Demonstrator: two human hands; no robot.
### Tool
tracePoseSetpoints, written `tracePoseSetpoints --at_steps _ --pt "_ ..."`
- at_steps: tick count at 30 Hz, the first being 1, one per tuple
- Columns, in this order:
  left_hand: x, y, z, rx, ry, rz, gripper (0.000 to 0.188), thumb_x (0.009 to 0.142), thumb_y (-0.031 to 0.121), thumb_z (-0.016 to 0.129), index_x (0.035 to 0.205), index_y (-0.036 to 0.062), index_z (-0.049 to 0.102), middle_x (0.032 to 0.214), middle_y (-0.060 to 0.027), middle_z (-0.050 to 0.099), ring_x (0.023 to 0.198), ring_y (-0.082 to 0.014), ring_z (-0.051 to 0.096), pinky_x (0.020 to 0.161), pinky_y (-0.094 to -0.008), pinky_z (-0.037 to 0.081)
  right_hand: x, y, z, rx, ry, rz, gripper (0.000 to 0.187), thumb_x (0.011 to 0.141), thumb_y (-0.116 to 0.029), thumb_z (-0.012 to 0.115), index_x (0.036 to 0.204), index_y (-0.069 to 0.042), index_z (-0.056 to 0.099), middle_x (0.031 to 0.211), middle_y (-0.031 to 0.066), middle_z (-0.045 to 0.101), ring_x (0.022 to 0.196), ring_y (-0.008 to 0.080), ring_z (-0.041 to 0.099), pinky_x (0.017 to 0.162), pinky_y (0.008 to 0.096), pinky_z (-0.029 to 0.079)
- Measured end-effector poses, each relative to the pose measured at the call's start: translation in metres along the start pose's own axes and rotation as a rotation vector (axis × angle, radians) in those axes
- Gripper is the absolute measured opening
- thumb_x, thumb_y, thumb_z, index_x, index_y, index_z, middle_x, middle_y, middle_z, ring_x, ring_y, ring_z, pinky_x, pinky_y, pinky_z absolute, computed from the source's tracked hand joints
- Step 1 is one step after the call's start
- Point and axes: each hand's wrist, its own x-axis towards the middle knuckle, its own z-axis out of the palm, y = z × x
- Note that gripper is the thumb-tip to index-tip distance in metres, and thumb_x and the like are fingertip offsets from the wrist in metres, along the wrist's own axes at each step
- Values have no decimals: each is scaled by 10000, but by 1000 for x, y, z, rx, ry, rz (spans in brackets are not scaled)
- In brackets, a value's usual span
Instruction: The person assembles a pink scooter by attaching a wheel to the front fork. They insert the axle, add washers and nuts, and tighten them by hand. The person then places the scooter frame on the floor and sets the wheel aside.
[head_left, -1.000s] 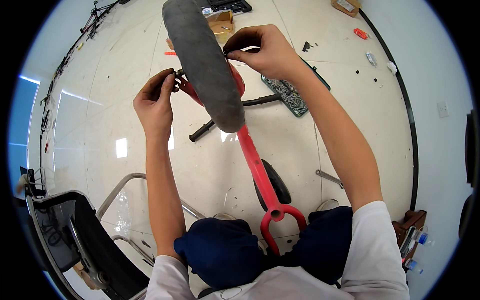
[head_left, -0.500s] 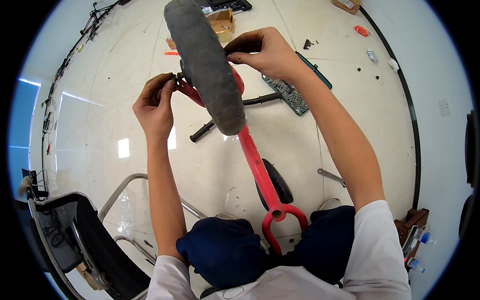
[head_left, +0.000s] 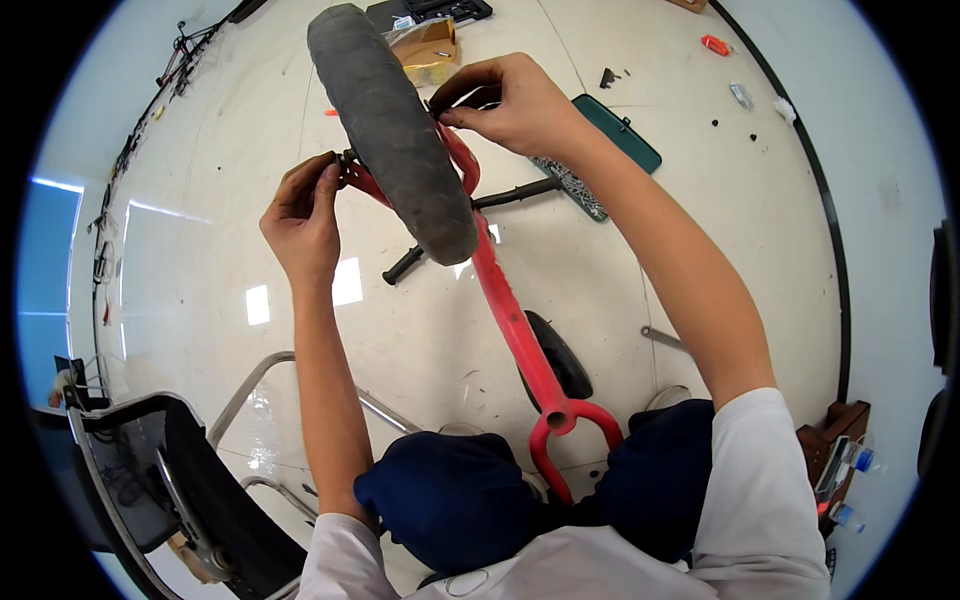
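Observation:
A small red bike frame (head_left: pixel 515 340) stands upside down before me, its rear fork end between my knees. The front wheel, with a worn black tyre (head_left: pixel 395 130), sits at the red front fork (head_left: pixel 460 155). My left hand (head_left: pixel 305 215) is closed, thumb and fingertips pinching the axle end (head_left: pixel 347 156) left of the wheel. On the other side my right hand (head_left: pixel 520 105) pinches at the wheel's hub, partly behind the tyre; what its fingertips hold is too small to make out. Below the wheel, the black-gripped handlebar (head_left: pixel 520 193) rests on the floor, and a black saddle (head_left: pixel 560 360) lies beneath the frame.
A green case (head_left: pixel 620 135) with many screws lies beyond my right forearm. A wrench (head_left: pixel 660 338) is on the floor at right. At left stands a metal-framed black chair (head_left: pixel 200 480). A cardboard box (head_left: pixel 425 45) and a black tool case (head_left: pixel 445 10) are at the far side.
The wheel and both hands appear slightly further left, and the whole view has shifted a little. Both hands keep their places at the two sides of the hub.

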Motion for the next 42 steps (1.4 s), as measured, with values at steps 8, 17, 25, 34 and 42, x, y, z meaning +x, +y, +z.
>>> tracePoseSetpoints --at_steps 8,17,25,34,42 --pt "5 16 4 49 6 -118 212 889 81 690 1026 -80 675 894 -121 704 826 -167 668 791 -286 543 0 -3 -2 82 -54 -56 232 803 -80 706 1001 40 688 913 116 709 869 186 680 870 301 536" --pt "4 21 6 37 -21 -138 225 888 103 697 1027 -73 674 868 -119 706 800 -159 661 770 -285 525 -4 6 -4 174 -100 124 312 817 -186 717 1036 35 693 958 127 707 878 190 670 849 310 531" --pt "4 21 3 31 -9 -163 241 895 123 692 1030 -75 670 866 -121 703 796 -168 666 763 -288 532 -1 2 -5 282 -114 156 285 853 -114 660 1097 31 679 1002 129 704 903 202 680 887 330 541" --pt "2 13 -1 -20 -27 -202 263 919 143 662 1063 -77 655 891 -126 695 811 -179 671 782 -307 559 1 7 -3 187 -107 56 277 843 -55 655 1096 57 669 976 130 711 889 186 683 878 319 544" --pt "2 11 5 -27 -38 -200 265 927 136 652 1069 -88 647 916 -127 690 820 -176 670 801 -321 562 -3 9 -3 203 -43 77 272 813 -59 676 1055 67 672 958 149 711 849 175 690 845 285 539"
